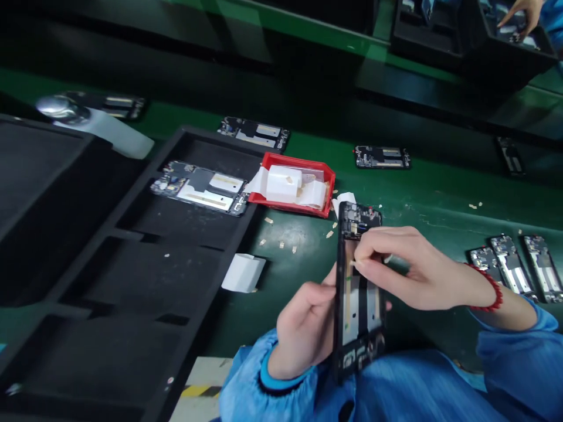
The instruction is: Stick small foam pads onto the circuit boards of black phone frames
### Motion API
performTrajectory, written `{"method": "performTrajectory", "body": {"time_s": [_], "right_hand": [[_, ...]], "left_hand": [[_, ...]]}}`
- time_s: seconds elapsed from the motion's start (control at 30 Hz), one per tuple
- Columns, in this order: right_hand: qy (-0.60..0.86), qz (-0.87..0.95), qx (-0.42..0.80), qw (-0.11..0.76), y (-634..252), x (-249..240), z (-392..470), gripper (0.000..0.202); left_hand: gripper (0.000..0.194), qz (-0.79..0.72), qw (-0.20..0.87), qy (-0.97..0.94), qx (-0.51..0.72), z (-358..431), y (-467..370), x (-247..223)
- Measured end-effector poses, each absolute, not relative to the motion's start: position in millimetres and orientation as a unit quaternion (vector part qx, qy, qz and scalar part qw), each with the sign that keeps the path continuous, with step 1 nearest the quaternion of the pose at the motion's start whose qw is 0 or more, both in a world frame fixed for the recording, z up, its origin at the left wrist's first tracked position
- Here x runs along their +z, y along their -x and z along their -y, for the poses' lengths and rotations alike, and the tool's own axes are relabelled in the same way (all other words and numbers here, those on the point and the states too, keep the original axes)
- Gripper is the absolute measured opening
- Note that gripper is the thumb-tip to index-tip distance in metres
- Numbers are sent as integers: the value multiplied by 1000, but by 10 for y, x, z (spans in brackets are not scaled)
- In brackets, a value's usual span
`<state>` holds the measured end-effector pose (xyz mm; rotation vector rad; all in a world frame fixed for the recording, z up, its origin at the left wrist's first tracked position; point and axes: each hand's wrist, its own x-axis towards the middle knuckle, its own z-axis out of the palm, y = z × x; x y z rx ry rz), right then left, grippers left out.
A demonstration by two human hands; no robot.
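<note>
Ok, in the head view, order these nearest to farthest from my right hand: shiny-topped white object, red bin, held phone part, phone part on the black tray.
1. Held phone part: right at the right hand.
2. Red bin: to its left.
3. Phone part on the black tray: farther left.
4. Shiny-topped white object: far left.

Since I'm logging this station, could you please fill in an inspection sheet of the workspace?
Surface: green bench, shiny in places.
Job's things: phone assembly, held; pale strip over it; more phone assemblies around.
Clutter: tan scraps and a white paper piece on the bench.
Hands: left hand grips the phone assembly; right hand pinches the pale strip.
Cables: nothing seen.
Surroundings: red bin holding white sheets; black tray; co-worker's hand, upper right.
</note>
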<state>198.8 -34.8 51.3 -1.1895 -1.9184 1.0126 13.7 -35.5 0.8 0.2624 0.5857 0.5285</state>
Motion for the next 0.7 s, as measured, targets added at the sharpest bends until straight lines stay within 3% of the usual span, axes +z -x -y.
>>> {"method": "performTrajectory", "body": {"time_s": [0.27, 0.7], "right_hand": [[422, 774, 345, 322, -1988, 688, 351, 22], [419, 780, 316, 342, -1951, 700, 351, 24]], "left_hand": [[42, -258, 808, -402, 345, 305, -214, 171], [52, -291, 766, -471, 326, 321, -226, 250]]}}
